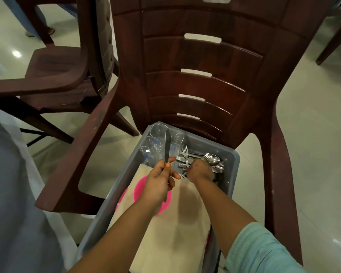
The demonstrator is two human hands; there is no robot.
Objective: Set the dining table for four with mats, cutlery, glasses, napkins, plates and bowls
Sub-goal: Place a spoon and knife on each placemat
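Pale glossy floor [313, 134] under brown plastic chair [195, 62]

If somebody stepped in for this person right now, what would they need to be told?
Left hand: grips a table knife, blade pointing up.
Right hand: down among the loose cutlery; its grip is hidden.
Grey bin on the brown chair: glasses at the far corner, forks and spoons beside them, beige mats over pink dishes.
Done: nothing laid out in view.
Left: carry and set everything.
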